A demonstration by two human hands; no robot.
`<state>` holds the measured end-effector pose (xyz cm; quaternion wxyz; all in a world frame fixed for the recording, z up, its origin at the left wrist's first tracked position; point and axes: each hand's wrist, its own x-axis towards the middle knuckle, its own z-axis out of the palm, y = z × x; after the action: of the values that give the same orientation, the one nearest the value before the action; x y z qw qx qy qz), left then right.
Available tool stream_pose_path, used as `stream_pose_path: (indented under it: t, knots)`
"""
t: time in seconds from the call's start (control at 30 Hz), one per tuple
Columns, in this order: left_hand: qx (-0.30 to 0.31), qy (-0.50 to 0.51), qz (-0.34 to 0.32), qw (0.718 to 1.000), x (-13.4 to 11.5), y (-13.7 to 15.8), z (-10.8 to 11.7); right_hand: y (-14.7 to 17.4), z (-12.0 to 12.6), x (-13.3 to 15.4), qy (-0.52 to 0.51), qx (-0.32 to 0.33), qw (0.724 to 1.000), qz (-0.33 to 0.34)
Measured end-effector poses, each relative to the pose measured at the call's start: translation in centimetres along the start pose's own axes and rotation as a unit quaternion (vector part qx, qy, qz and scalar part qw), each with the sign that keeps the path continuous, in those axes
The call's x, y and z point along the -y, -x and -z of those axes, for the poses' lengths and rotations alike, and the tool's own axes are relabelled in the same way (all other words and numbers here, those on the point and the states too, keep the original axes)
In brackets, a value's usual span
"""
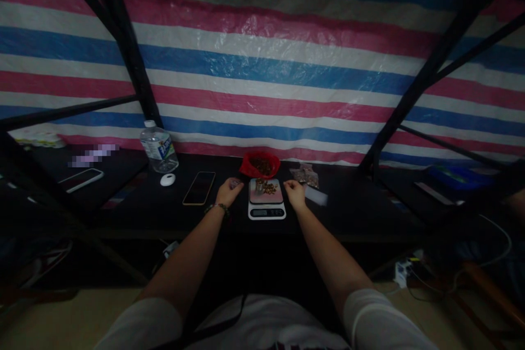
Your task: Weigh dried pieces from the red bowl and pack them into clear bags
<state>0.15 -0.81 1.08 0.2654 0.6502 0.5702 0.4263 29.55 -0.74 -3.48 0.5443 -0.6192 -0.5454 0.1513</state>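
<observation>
1. Head view: white scale (266, 212), between left hand (228, 192) and right hand (295, 194) fingertips.
2. Red bag (246, 167), open, beyond the fingertips.
3. Both hands: fingers curled inward; whether gripping anything, cannot tell.
4. Brown pieces (269, 188), on scale plate, between fingertips.

The scale casing (266, 217) looks plastic, the sheeting (262, 85) glossy, the table (353, 202) matt.
</observation>
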Motion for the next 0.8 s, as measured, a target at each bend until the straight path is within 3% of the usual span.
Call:
stream_pose_path:
  t: [0.33, 0.8]
  knots:
    - [0.01, 0.043, 0.003, 0.999, -0.52, 0.33, 0.0, 0.02, 0.08, 0.26, -0.033, 0.008, 0.999, -0.018]
    - [0.024, 0.021, -0.008, 0.999, -0.36, 0.19, -0.18, 0.39, 0.21, 0.64, -0.109, 0.035, 0.992, -0.053]
